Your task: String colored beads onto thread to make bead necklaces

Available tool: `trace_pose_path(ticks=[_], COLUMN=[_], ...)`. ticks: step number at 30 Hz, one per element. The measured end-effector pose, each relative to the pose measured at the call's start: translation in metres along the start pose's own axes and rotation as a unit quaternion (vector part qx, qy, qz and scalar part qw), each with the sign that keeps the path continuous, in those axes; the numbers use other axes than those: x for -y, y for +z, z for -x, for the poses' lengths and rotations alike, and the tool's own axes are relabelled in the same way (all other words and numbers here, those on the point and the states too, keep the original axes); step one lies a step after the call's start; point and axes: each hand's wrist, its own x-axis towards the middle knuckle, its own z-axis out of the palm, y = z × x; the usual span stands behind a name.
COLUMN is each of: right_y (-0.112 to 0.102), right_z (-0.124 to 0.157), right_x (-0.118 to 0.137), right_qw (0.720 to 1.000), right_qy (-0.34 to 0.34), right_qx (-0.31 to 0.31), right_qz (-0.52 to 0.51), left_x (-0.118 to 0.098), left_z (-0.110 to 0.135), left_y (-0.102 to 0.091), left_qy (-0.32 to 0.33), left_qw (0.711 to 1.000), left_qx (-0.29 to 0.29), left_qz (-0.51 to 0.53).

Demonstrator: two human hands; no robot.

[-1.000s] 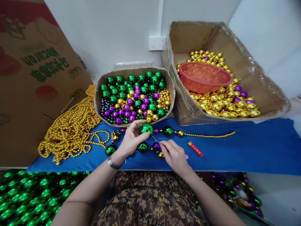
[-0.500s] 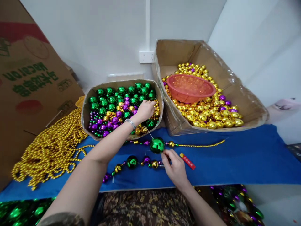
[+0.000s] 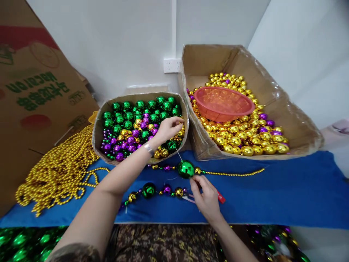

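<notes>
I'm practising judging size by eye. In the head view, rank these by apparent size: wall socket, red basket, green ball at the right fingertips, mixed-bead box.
1. Mixed-bead box
2. Red basket
Green ball and wall socket: too alike to rank, and the ball looks nearer the camera.

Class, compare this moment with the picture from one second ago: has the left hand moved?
Yes, the left hand has moved forward and rightward: from near the front rim of the mixed-bead box to over its right end.
</notes>
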Motion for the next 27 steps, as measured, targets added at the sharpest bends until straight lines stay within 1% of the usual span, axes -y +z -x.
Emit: trace_pose_path(ticks=[1,2,3,5,6,8,10,19,24,27], right_y=[-0.001,-0.002,-0.002,-0.002,-0.002,0.000,0.001,0.003,0.001,0.000], right_z=[0.000,-0.001,-0.001,-0.001,-0.001,0.000,0.002,0.012,0.014,0.016], right_x=[0.000,0.001,0.001,0.002,0.003,0.004,0.005,0.014,0.017,0.018], right_qw=[1.000,1.000,1.000,1.000,1.000,0.999,0.999,0.997,0.996,0.996], right_qy=[0.000,-0.001,-0.003,-0.009,-0.012,-0.017,-0.023,-0.052,-0.059,-0.063], right_qx=[0.003,0.007,0.012,0.023,0.028,0.037,0.044,0.057,0.060,0.064], right_qz=[-0.001,-0.002,-0.002,-0.003,-0.003,-0.004,-0.005,-0.002,0.002,0.009], left_x=[-0.003,-0.006,-0.007,-0.008,-0.008,-0.006,-0.004,-0.003,-0.006,-0.008], left_z=[0.016,0.033,0.050,0.079,0.091,0.108,0.119,0.144,0.150,0.153], left_y=[-0.006,-0.012,-0.018,-0.026,-0.028,-0.029,-0.028,-0.024,-0.026,-0.028], left_qy=[-0.043,-0.090,-0.131,-0.190,-0.210,-0.234,-0.242,-0.216,-0.195,-0.172], left_qw=[0.989,0.961,0.929,0.878,0.862,0.846,0.842,0.843,0.856,0.872], left_qx=[0.003,0.005,0.005,-0.022,-0.040,-0.076,-0.092,-0.091,-0.103,-0.121], left_qz=[0.144,0.262,0.347,0.438,0.459,0.473,0.473,0.485,0.468,0.442])
